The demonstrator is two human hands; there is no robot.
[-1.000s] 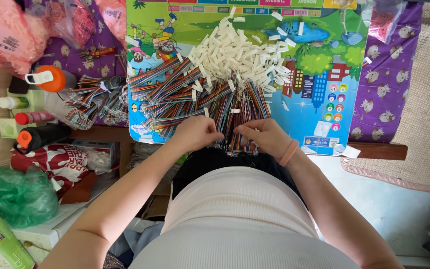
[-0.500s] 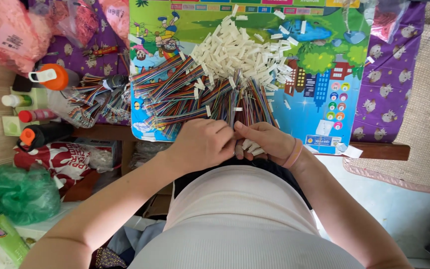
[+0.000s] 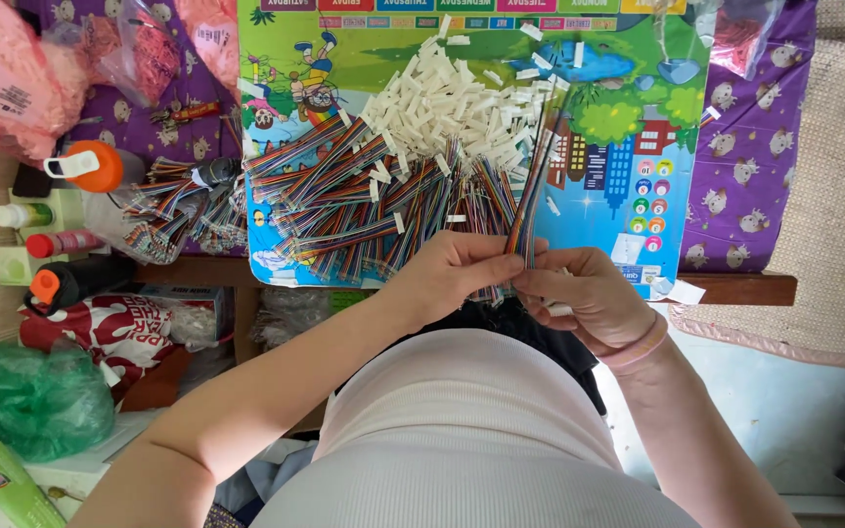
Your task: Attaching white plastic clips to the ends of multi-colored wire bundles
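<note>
Both hands meet at the near edge of the worktop (image 3: 745, 289). Left hand (image 3: 452, 274) pinches shut on a rainbow ribbon cable (image 3: 530, 191), which runs up from my fingertips toward the heap of white connectors (image 3: 452, 103). Right hand (image 3: 594, 298) is closed on the same cable's lower end, touching the left. Just beyond lies the pile of ribbon cables (image 3: 364, 205) on a colourful cartoon mat (image 3: 628, 147). Far left stand an orange-capped bottle (image 3: 90, 166) and a green mesh bag (image 3: 31, 401).

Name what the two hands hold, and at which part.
Both the left hand and right hand pinch a multicoloured ribbon cable at its near end.
</note>
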